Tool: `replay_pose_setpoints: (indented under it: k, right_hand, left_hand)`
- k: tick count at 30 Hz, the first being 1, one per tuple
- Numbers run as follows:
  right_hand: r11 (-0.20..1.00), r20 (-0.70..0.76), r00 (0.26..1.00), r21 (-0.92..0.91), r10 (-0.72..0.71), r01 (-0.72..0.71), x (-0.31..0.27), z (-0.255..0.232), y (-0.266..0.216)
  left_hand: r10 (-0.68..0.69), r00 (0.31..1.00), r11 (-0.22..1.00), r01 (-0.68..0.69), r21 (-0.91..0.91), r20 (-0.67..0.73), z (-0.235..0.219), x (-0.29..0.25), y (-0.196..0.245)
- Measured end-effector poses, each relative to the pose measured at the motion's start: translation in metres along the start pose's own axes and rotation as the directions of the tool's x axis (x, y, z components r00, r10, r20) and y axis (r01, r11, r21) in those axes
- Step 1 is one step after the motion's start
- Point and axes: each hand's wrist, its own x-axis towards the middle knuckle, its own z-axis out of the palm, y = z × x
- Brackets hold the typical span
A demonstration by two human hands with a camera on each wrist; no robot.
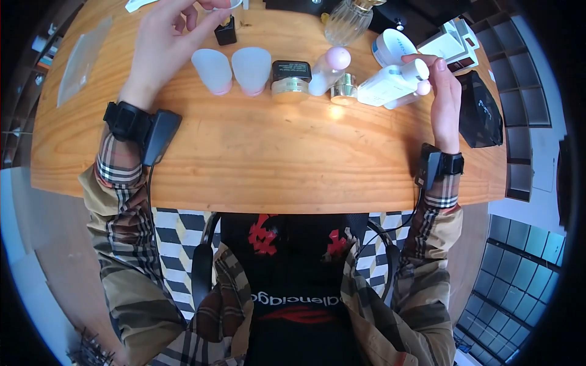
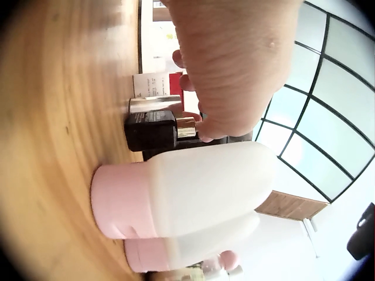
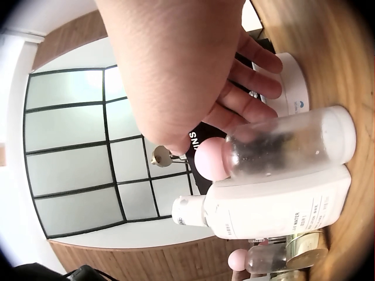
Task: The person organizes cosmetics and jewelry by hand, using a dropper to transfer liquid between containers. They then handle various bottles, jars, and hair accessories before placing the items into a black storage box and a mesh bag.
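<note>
Squarish black bottle (image 1: pixel 226 33), left hand (image 1: pixel 163 43), fingers seemingly pinching its gold neck (image 2: pixel 186 127), right hand (image 1: pixel 445 100), fingers spread near frosted bottle (image 3: pixel 293 143)

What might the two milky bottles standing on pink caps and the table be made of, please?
The milky bottles look like matt plastic or silicone, being cloudy without sharp glints; the table looks like varnished wood, showing grain and glare.

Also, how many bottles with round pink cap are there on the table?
2. One bottle stands left of the small gold jar; the other bottle stands right of the white bottle, near the right hand. More could be hidden.
</note>
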Motion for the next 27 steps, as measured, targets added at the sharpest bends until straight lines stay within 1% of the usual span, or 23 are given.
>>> replay_pose_setpoints:
  k: [1, 3, 4, 6, 7, 9, 10, 12, 13, 15, 16, 18, 21, 22, 23, 24, 25, 27]
  right_hand:
    - [1.000, -0.003, 1.000, -0.010, 0.004, -0.004, -0.001, 0.001, -0.001]
    - [0.999, -0.002, 1.000, -0.035, 0.001, -0.002, 0.000, 0.001, 0.000]
    - [0.998, -0.007, 1.000, -0.062, -0.005, 0.005, 0.000, 0.000, 0.000]
    - [0.998, -0.006, 1.000, -0.058, 0.006, -0.006, 0.001, -0.002, 0.001]
    - [0.999, 0.002, 1.000, -0.049, 0.020, -0.020, 0.001, -0.001, 0.002]
    - [0.999, 0.003, 1.000, -0.025, 0.021, -0.021, -0.001, 0.000, 0.003]
    - [1.000, -0.002, 1.000, -0.003, 0.016, -0.016, 0.000, 0.000, 0.003]
    - [1.000, 0.001, 1.000, -0.002, 0.015, -0.015, 0.000, 0.001, 0.004]
    - [1.000, 0.005, 1.000, -0.004, 0.010, -0.010, 0.000, 0.000, 0.003]
    - [1.000, 0.001, 1.000, -0.011, 0.010, -0.010, 0.001, 0.000, 0.000]
    - [1.000, 0.004, 1.000, -0.015, 0.018, -0.018, 0.000, 0.001, 0.000]
    - [1.000, 0.008, 1.000, 0.000, 0.027, -0.027, -0.001, 0.003, -0.001]
    - [0.999, 0.010, 1.000, 0.015, 0.028, -0.028, -0.001, 0.002, -0.001]
    - [0.999, 0.016, 0.999, 0.020, 0.029, -0.029, 0.000, 0.002, -0.001]
    - [1.000, 0.014, 1.000, 0.021, 0.022, -0.023, 0.003, 0.002, 0.000]
    - [1.000, 0.014, 1.000, 0.005, 0.014, -0.014, 0.002, 0.001, 0.002]
    - [1.000, 0.016, 1.000, -0.011, 0.010, -0.010, 0.001, 0.001, 0.003]
    - [1.000, 0.021, 1.000, -0.011, 0.000, 0.001, 0.000, 0.002, 0.002]
  left_hand:
    - [-0.007, 1.000, 1.000, 0.007, -0.002, 0.004, 0.000, -0.002, -0.006]
    - [-0.056, 0.994, 0.998, 0.055, 0.013, 0.090, 0.000, -0.004, -0.016]
    - [-0.052, 0.995, 0.999, 0.051, 0.010, 0.090, 0.001, -0.005, -0.018]
    - [-0.019, 0.999, 1.000, 0.020, -0.007, 0.046, 0.002, -0.003, -0.014]
    - [-0.020, 0.999, 1.000, 0.021, -0.007, 0.045, -0.001, -0.003, -0.012]
    - [-0.156, 0.983, 0.979, 0.167, -0.119, 0.099, -0.009, 0.001, 0.012]
    - [-0.158, 0.982, 0.978, 0.169, -0.118, 0.101, -0.008, 0.000, 0.013]
    - [-0.112, 0.989, 0.964, 0.130, -0.230, 0.092, -0.006, 0.001, 0.015]
    - [-0.108, 0.990, 0.964, 0.126, -0.232, 0.091, -0.003, 0.001, 0.012]
    - [-0.056, 0.998, 0.958, 0.054, -0.282, 0.000, 0.004, 0.000, 0.008]
    - [-0.060, 0.998, 0.958, 0.058, -0.282, 0.003, 0.001, -0.001, 0.006]
    - [-0.193, 0.971, 0.966, 0.213, -0.145, 0.140, -0.014, 0.006, 0.020]
    - [-0.204, 0.964, 0.970, 0.222, -0.094, 0.171, -0.019, 0.010, 0.025]
    - [-0.201, 0.965, 0.971, 0.218, -0.094, 0.167, -0.020, 0.007, 0.013]
    - [-0.146, 0.979, 0.988, 0.151, -0.025, 0.143, -0.017, 0.000, -0.009]
    - [-0.095, 0.987, 0.995, 0.089, 0.045, 0.128, -0.016, -0.002, -0.013]
    - [-0.099, 0.986, 0.995, 0.094, 0.045, 0.134, -0.016, -0.005, -0.015]
    - [-0.067, 0.994, 0.981, 0.081, -0.177, 0.082, -0.013, 0.000, 0.001]
